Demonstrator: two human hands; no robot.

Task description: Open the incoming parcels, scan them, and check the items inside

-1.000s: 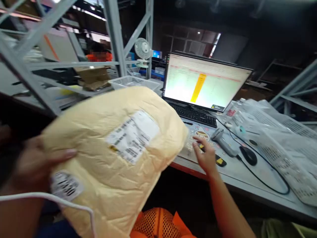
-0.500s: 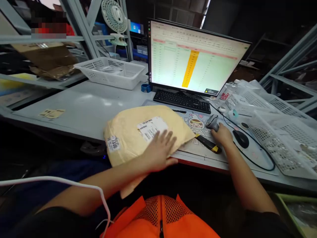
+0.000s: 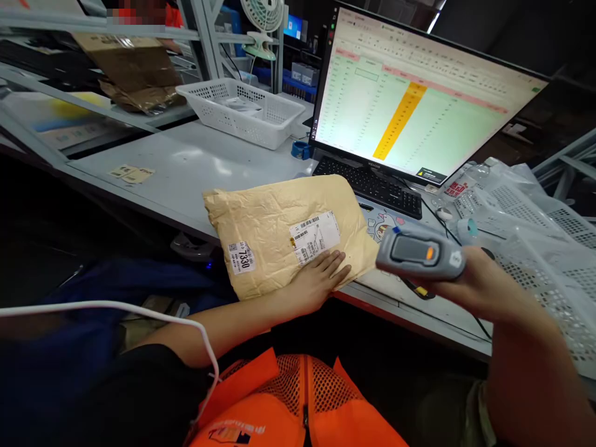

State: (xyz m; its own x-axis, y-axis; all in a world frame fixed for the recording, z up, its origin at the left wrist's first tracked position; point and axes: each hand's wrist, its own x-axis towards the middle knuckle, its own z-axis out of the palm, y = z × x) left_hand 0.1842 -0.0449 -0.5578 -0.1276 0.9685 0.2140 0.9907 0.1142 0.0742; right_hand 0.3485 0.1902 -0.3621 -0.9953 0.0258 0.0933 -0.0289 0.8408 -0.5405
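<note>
A crumpled tan padded mailer (image 3: 274, 223) lies on the grey desk's near edge, with a white barcode label (image 3: 315, 237) and a small sticker reading 7330 (image 3: 242, 257) on top. My left hand (image 3: 318, 283) rests flat on the mailer's near edge, fingers stretched out beside the barcode label. My right hand (image 3: 484, 287) is closed round the handle of a grey barcode scanner (image 3: 419, 253), held above the desk with its head toward the mailer.
A monitor (image 3: 419, 105) with a spreadsheet stands behind a black keyboard (image 3: 370, 186). A white basket (image 3: 242, 112) sits at the back left, more white baskets (image 3: 535, 248) in plastic on the right. Metal shelving (image 3: 93, 81) with cardboard runs along the left.
The mailer went from held up in my left hand to lying on the desk. My right hand took the scanner from the desk and lifted it toward the mailer.
</note>
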